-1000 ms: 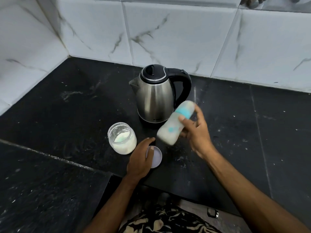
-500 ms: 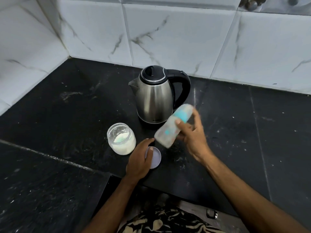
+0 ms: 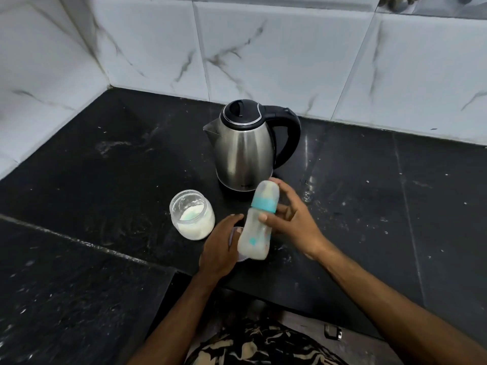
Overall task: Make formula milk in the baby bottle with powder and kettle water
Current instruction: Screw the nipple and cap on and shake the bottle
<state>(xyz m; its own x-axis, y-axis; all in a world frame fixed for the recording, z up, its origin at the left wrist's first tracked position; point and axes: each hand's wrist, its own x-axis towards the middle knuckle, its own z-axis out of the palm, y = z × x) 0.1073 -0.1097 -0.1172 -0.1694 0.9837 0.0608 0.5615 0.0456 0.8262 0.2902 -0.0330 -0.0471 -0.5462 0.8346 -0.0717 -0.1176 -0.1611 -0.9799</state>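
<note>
My right hand [image 3: 292, 222] grips a baby bottle [image 3: 257, 233] with a teal collar and clear cap, held nearly upright above the counter, milky liquid inside. My left hand [image 3: 220, 248] rests flat on a round pale jar lid [image 3: 238, 258] on the counter, just left of the bottle's base and mostly hiding the lid. An open glass jar of white powder [image 3: 191, 214] stands to the left. A steel kettle [image 3: 243, 151] with black lid and handle stands behind the bottle, lid closed.
The black stone counter [image 3: 105, 167] is dusted with white specks. White marble tiles [image 3: 263, 48] close the back and left sides. A lower black ledge [image 3: 66, 285] runs at front left, and the counter's front edge is near my body.
My right hand has swung the bottle from tilted, cap pointing up-right, to nearly upright and lowered it closer to my left hand. The left hand stays on the lid.
</note>
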